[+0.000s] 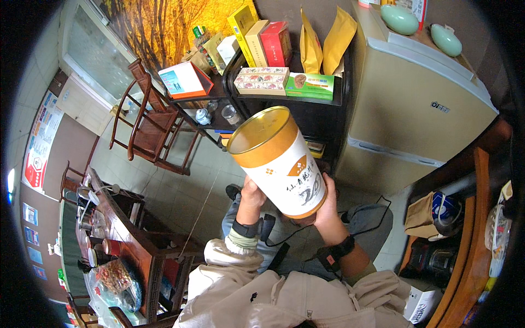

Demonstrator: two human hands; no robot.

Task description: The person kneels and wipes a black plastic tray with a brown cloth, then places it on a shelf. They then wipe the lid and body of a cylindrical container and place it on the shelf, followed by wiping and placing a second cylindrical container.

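Observation:
A large round canister [292,177], white with an orange-gold band at its upper end and black brush-style markings, is tilted in front of me. Its gold top end faces up and to the left; I cannot tell whether that is a recessed lid or the inside. My left hand [252,194] is closed against the canister's left side, mostly behind it. On the lower right side my right hand [326,203] grips it near the bottom rim. Part of the fingers of both hands is hidden by the canister. Dark straps circle both wrists.
Beyond the canister stands a black shelf [322,112] with boxes and gold pouches. A beige refrigerator [404,104] is at the right, with two pale green jars [399,20] on top. Left are a wooden chair [156,128] and a cluttered wooden table [136,240]. A cable trails near my legs.

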